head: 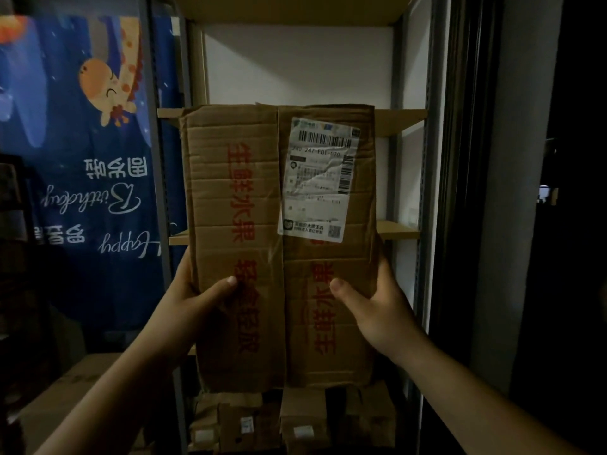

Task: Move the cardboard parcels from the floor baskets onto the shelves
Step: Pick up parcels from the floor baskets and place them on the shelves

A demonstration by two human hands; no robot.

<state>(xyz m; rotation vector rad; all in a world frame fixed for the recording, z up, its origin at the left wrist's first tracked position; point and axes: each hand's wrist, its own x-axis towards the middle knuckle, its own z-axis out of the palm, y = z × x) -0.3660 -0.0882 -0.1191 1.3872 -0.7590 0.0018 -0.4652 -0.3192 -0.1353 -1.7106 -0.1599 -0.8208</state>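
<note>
- left hand [193, 303] and right hand [374, 307] clamp the cardboard parcel [249, 198] by its lower side edges, thumbs on the front face, fingers hidden behind.
- parcel held in the air, upright, in front of the shelves [402, 121]; creased brown, red printed characters, taped centre seam, crumpled white shipping label [318, 178] upper right.
- small parcels [295, 418] low in the shelf unit beneath it; blue birthday banner [92, 178] left.
</note>
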